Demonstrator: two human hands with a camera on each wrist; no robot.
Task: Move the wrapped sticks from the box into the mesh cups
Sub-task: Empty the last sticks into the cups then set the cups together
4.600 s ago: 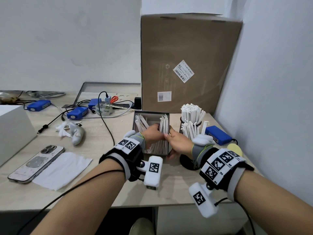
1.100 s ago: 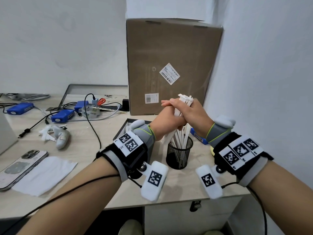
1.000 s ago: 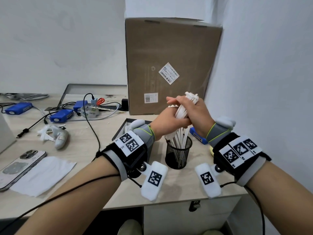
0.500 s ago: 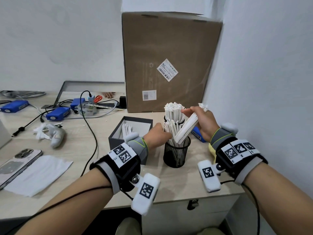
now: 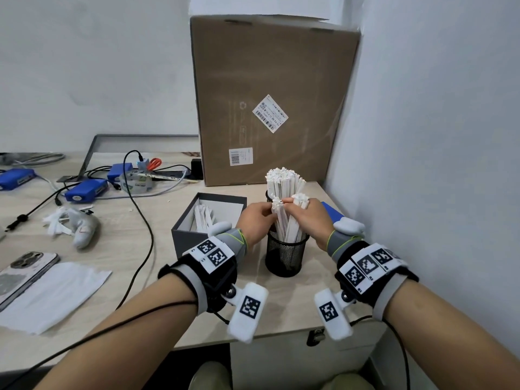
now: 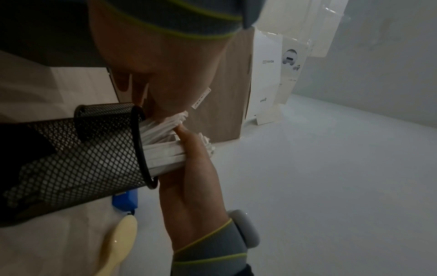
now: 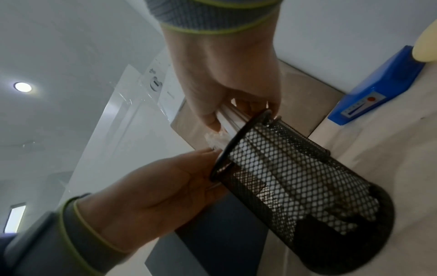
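A black mesh cup (image 5: 285, 256) stands near the desk's front edge, with a bundle of white wrapped sticks (image 5: 287, 223) upright in it. My right hand (image 5: 295, 212) grips the bundle from the right, just above the rim. My left hand (image 5: 267, 211) pinches the stick tops from the left. A second mesh cup behind it is packed with sticks (image 5: 282, 181). The grey box (image 5: 194, 237) to the left holds a few sticks (image 5: 204, 218). The left wrist view shows the cup (image 6: 94, 158) and the right hand (image 6: 189, 177) on the sticks (image 6: 163, 155).
A tall cardboard box (image 5: 270, 99) stands behind the cups, and a wall runs close on the right. A blue device (image 5: 333, 211) lies right of the cups. A black cable (image 5: 140, 209), a phone (image 5: 25, 273) and white paper (image 5: 53, 294) lie on the left.
Both hands lifted a bundle out of the box and over the near cup. Since half a second ago the right hand has lowered it into the cup, and the left hand has closed on the stick tops.
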